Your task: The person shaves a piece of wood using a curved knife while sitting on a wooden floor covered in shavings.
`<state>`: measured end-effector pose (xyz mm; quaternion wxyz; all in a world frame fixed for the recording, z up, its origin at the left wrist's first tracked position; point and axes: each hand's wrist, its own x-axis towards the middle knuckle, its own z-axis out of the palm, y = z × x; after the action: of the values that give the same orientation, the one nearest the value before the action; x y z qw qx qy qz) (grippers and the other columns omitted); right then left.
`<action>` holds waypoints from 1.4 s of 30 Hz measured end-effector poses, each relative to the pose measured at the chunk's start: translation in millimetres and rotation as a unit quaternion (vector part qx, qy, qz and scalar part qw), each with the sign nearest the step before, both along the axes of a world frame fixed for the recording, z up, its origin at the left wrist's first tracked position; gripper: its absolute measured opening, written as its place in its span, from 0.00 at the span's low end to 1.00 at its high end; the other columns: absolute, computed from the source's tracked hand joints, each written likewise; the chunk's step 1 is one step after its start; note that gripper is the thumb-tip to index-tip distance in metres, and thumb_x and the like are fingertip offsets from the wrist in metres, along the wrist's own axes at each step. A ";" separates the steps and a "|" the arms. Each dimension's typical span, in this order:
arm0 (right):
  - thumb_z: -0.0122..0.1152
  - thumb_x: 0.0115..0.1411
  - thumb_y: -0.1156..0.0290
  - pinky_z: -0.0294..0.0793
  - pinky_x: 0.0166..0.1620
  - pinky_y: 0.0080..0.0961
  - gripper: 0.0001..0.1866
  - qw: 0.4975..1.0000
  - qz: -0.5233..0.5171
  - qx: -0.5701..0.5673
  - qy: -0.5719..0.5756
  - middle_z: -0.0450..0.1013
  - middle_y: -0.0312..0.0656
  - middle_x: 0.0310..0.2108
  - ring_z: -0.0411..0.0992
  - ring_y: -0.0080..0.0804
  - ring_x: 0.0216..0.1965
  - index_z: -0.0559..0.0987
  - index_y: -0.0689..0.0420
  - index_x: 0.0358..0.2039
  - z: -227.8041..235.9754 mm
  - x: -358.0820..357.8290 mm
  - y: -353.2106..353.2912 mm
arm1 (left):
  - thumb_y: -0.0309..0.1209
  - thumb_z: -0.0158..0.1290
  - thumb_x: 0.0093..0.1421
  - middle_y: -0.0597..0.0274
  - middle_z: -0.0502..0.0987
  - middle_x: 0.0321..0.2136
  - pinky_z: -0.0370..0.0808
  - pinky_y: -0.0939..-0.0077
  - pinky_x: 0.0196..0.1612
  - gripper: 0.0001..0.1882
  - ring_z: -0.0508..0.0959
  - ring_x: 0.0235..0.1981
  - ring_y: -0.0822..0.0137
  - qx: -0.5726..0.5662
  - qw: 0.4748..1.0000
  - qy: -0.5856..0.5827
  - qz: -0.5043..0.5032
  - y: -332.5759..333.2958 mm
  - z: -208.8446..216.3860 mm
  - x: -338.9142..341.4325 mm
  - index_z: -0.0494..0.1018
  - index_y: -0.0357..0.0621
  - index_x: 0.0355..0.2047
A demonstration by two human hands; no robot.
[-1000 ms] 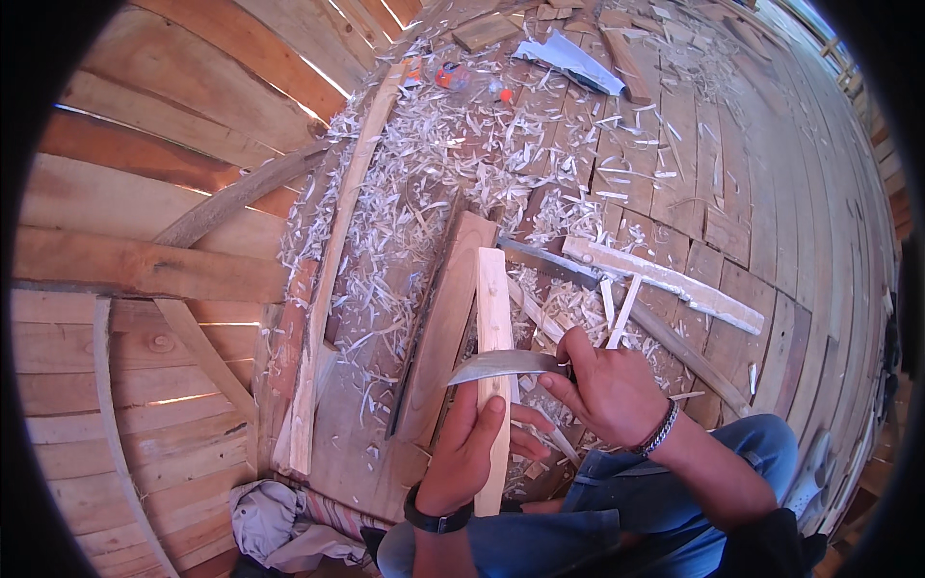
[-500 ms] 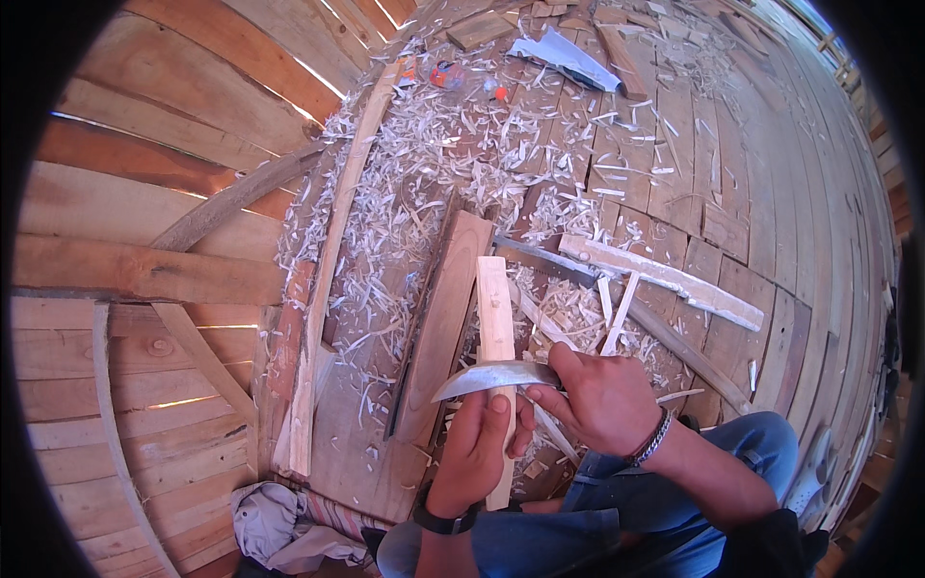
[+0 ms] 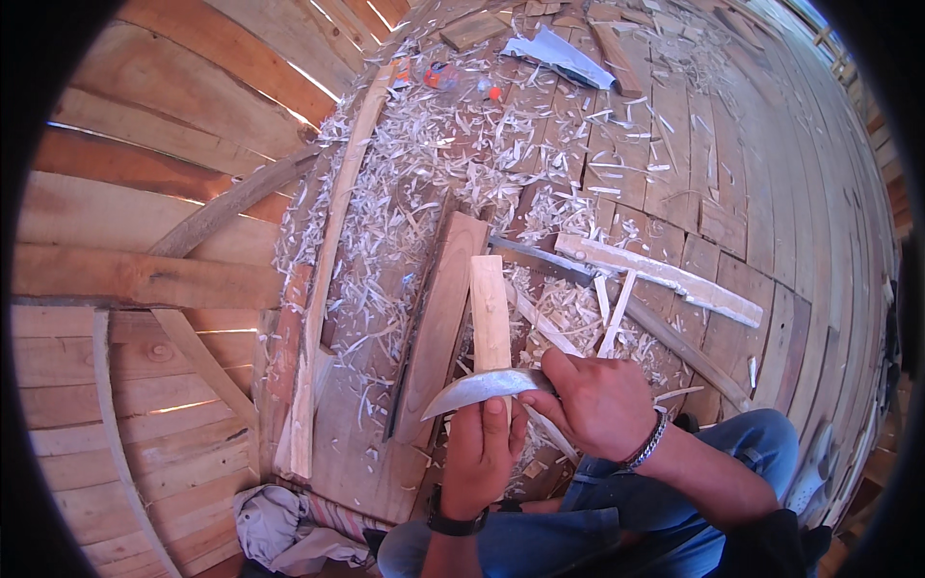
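Observation:
A pale, squared piece of wood (image 3: 490, 313) points away from me, with my left hand (image 3: 480, 448) closed around its near part. Across it lies the broad curved blade of a knife (image 3: 479, 389), its tip toward the left. My right hand (image 3: 602, 403) grips the knife's dark handle, most of which the fingers hide. The left thumb rests just below the blade, close to it. The near end of the wood is hidden behind my left hand.
Wood shavings (image 3: 434, 164) cover much of the floor ahead. A thick board (image 3: 448, 318) stands left of the wood, and a pale batten (image 3: 665, 277) lies to the right beside a saw blade (image 3: 540, 255). A long strip (image 3: 337, 231) lies farther left, near the plank wall (image 3: 145, 270).
The wood has rolled slightly, showing a broader face, and its near end no longer shows below my left hand. Both hands and the knife have shifted slightly left.

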<state>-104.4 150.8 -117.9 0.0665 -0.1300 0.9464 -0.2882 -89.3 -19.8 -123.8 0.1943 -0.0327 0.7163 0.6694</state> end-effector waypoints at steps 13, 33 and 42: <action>0.52 0.62 0.46 0.73 0.19 0.31 0.22 0.996 -0.013 0.043 0.072 0.69 0.38 0.18 0.76 0.35 0.20 0.67 0.54 0.26 -5.0 1.8 -1.3 | 0.38 0.36 0.72 0.67 0.66 0.13 0.64 0.78 0.15 0.19 0.67 0.12 0.76 -0.073 0.996 -0.004 0.054 13.5 -4.7 3.8 0.64 0.37 0.29; 0.53 0.60 0.46 0.72 0.20 0.26 0.22 0.985 -0.017 0.076 0.154 0.67 0.35 0.18 0.74 0.31 0.19 0.68 0.54 0.27 -6.2 -0.1 3.0 | 0.39 0.36 0.72 0.67 0.66 0.12 0.63 0.80 0.15 0.21 0.67 0.12 0.77 -0.025 0.996 -0.051 0.067 14.9 -2.4 3.4 0.66 0.38 0.25; 0.52 0.63 0.49 0.72 0.19 0.37 0.21 0.998 -0.051 0.021 0.003 0.73 0.45 0.17 0.74 0.42 0.17 0.67 0.56 0.30 -4.3 -5.5 5.8 | 0.31 0.36 0.71 0.63 0.69 0.22 0.67 0.82 0.20 0.13 0.70 0.18 0.77 0.118 0.991 -0.058 -0.023 -1.5 6.2 -7.5 0.62 0.37 0.49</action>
<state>-109.9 156.6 -122.2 0.0512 -0.0808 0.9578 -0.2710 -96.8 -21.2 -117.6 0.2531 -0.0314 0.6201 0.7419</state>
